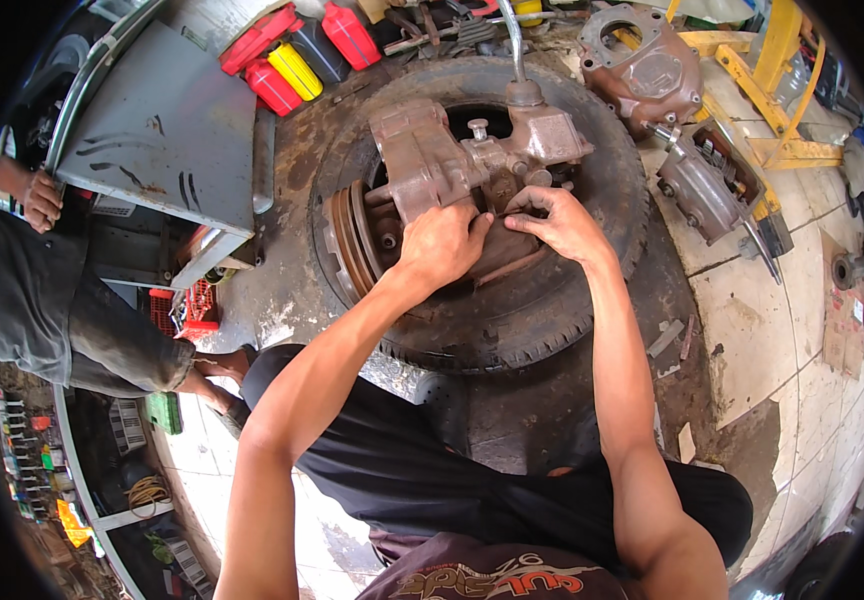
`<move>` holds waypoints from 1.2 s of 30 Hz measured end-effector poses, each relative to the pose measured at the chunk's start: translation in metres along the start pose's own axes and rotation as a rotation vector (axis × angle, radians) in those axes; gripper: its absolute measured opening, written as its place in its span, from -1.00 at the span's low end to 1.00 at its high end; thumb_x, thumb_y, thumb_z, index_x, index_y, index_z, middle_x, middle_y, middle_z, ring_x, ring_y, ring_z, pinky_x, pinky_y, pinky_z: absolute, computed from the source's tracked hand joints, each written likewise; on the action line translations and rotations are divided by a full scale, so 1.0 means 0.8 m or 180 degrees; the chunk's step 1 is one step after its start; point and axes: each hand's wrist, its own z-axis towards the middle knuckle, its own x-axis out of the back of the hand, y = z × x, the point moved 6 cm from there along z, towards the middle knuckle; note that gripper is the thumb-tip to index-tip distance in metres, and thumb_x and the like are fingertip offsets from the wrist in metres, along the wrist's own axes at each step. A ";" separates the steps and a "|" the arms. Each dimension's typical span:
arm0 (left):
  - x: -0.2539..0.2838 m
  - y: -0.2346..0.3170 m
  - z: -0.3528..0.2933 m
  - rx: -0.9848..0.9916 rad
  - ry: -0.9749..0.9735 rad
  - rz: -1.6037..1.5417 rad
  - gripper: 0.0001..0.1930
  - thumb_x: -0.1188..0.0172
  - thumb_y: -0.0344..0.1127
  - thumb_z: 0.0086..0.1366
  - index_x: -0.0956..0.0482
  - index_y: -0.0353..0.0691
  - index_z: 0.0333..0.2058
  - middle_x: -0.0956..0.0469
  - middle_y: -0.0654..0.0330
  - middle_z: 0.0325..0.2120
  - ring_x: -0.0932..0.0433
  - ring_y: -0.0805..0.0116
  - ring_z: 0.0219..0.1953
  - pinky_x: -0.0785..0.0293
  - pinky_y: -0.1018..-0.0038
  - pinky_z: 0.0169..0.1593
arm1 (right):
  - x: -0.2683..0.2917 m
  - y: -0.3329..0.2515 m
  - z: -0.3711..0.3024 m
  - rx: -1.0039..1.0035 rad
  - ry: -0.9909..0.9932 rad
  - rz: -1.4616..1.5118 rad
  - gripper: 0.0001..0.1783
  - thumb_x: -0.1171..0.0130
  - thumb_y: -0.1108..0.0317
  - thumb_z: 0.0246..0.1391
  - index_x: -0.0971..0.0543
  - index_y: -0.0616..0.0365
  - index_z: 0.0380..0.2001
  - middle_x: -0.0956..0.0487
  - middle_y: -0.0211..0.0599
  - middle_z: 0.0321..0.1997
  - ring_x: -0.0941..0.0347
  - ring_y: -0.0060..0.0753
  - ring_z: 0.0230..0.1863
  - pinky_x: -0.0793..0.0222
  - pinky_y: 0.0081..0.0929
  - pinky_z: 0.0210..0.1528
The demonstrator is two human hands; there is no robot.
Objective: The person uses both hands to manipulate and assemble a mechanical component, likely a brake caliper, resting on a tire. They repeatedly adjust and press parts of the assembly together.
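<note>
The gearbox is dull brown-grey, its lever silvery, its drum ringed in rusty brown. The tyre is dusty black. Bottles show red, yellow and dark grey. The cabinet is grey with black streaks, the frame yellow, the tiles off-white. The trousers are black; the shirt is dark maroon with tan and orange lettering.

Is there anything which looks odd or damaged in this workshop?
Dark streaks mar the grey metal cabinet at upper left, breaking its plain surface. The brown metal assembly rests on a flat-lying tyre, perhaps an improvised stand.
</note>
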 end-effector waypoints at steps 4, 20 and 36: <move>0.003 -0.001 -0.001 0.0089 -0.0038 0.0211 -0.58 -0.19 0.05 0.36 -0.69 -0.26 -0.33 -0.65 -0.19 -0.45 -0.66 -0.23 -0.26 -0.58 -0.02 -0.12 | 0.001 -0.013 0.004 -0.0161 0.0400 -0.0950 -0.71 -0.45 0.22 0.10 -0.70 0.26 -0.29 -0.71 -0.15 -0.37 -0.62 -0.34 -0.32 -0.49 -0.34 -0.16; 0.050 -0.036 0.032 -0.0249 0.0987 0.0390 -0.39 -0.37 0.12 0.17 -0.59 -0.16 0.09 -0.51 0.00 0.17 -0.39 0.02 0.28 -0.18 0.04 0.35 | -0.004 0.008 0.015 0.0083 0.2300 -0.2242 0.48 -0.72 -0.01 -0.45 0.00 -0.05 0.51 0.02 0.17 0.55 0.14 0.35 0.55 0.05 0.39 0.39; 0.018 -0.036 0.038 -0.0236 0.0668 0.0817 0.06 -0.45 0.43 -0.14 -0.45 -0.11 0.27 -0.40 0.09 0.29 -0.23 0.00 0.41 0.02 -0.33 0.40 | -0.002 0.014 0.040 0.0491 0.1870 -0.2477 0.32 -0.52 -0.29 -0.31 -0.14 -0.19 0.52 -0.11 -0.24 0.59 0.26 0.17 0.63 0.31 0.74 0.37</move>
